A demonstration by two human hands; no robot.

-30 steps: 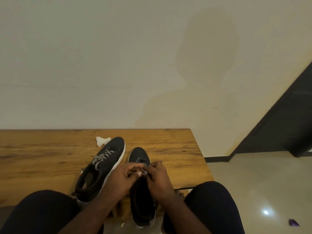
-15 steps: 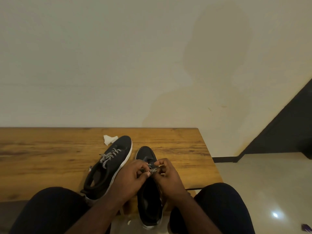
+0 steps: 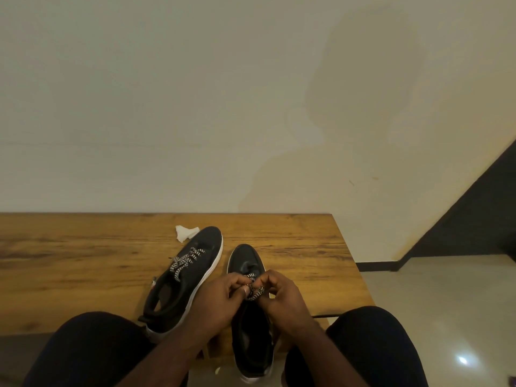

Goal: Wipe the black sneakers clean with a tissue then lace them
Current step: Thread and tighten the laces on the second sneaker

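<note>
Lace [image 3: 255, 292] half-hidden between hands

No readable text, labels, brands, numbers or signs anywhere in view.

A wooden table [image 3: 83, 263] stands against a stained cream wall [image 3: 195, 107], with a pale glossy floor [image 3: 446, 303] and dark baseboard [image 3: 377, 266] to the right.
</note>
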